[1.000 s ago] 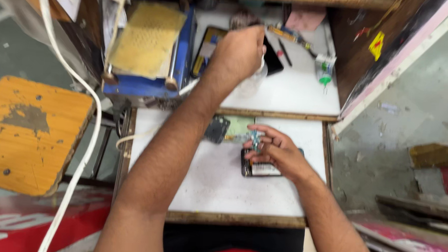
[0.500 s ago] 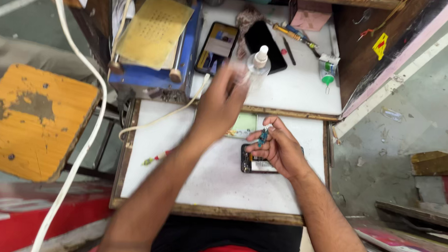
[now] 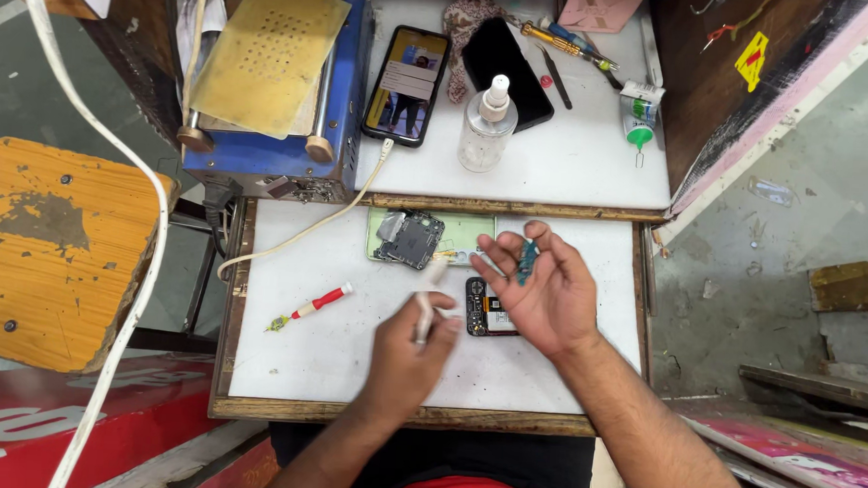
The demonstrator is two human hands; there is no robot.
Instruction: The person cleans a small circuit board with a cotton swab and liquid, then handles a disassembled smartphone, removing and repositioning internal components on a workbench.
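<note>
My left hand (image 3: 406,344) is closed around a thin white brush-like tool (image 3: 426,297), blurred by motion, just left of an opened dark phone body (image 3: 488,308) on the white worktop (image 3: 334,361). My right hand (image 3: 538,286) is raised palm-up above that phone, pinching a small teal circuit part (image 3: 526,260) between thumb and fingers. A dark phone frame (image 3: 409,238) lies on a pale green mat (image 3: 463,233) behind the hands.
A red-handled screwdriver (image 3: 309,307) lies at the left. On the upper shelf stand a clear spray bottle (image 3: 483,128), a lit phone (image 3: 407,84), a dark phone (image 3: 507,71), tweezers (image 3: 555,77), a glue tube (image 3: 639,111) and a blue machine (image 3: 276,85). A worn wooden stool (image 3: 54,250) sits left.
My left hand has left the spray bottle on the shelf and come down to the worktop with the white tool. My right hand has lifted and turned palm-up with the teal part.
</note>
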